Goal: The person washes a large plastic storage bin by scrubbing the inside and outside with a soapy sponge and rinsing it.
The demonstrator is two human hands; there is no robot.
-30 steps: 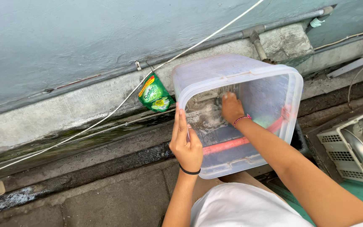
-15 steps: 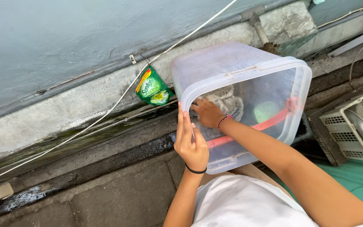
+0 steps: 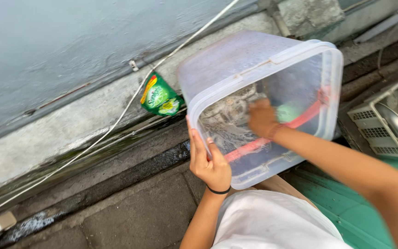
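Observation:
A large clear plastic tub (image 3: 236, 60) lies tipped on its side, its opening facing me. My left hand (image 3: 208, 159) grips its near left rim, thumb along the edge. My right hand (image 3: 262, 119) reaches deep inside and presses against the soapy bottom wall. Whether it holds a sponge or cloth is hidden by blur and foam. A red hose or bar (image 3: 300, 121) and a green object (image 3: 287, 110) show through the tub's wall.
A green soap pouch (image 3: 160, 97) hangs on the grey wall ledge beside a white cord (image 3: 116, 124). A grey pipe (image 3: 277, 18) runs along the wall. A white basket with metal dishes (image 3: 392, 124) stands at the right. Wet concrete gutter below.
My right hand moved from the tub's left inner side toward the middle of its bottom. The tub tilted up slightly, and the view shifted left.

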